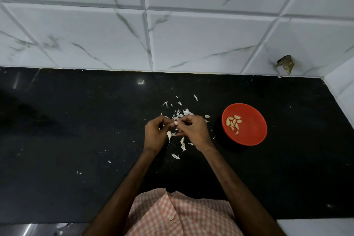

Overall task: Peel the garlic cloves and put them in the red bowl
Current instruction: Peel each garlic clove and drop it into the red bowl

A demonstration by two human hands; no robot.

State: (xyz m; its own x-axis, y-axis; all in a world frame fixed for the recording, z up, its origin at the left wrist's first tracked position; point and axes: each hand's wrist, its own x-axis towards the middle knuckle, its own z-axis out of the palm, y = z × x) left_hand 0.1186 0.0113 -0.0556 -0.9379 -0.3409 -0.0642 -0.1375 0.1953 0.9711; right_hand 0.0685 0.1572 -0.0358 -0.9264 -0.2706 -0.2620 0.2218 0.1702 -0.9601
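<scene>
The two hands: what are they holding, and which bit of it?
One small garlic clove, pinched between the fingertips of the left hand and the right hand, one on each side.

Both hands pinch one garlic clove over a black counter.

At the centre of the frame the left hand (155,133) and right hand (193,130) meet, fingers curled around a small pale garlic clove (175,123). White papery garlic skins (182,113) lie scattered on the glossy black stone counter (76,140) around and under the hands. To the right sits a round red plastic bowl (252,132) holding peeled cream-coloured cloves (234,123). White marble-veined wall tiles (191,34) fill the upper frame; a pink-and-white checked shirt (172,216) shows at the bottom.
</scene>
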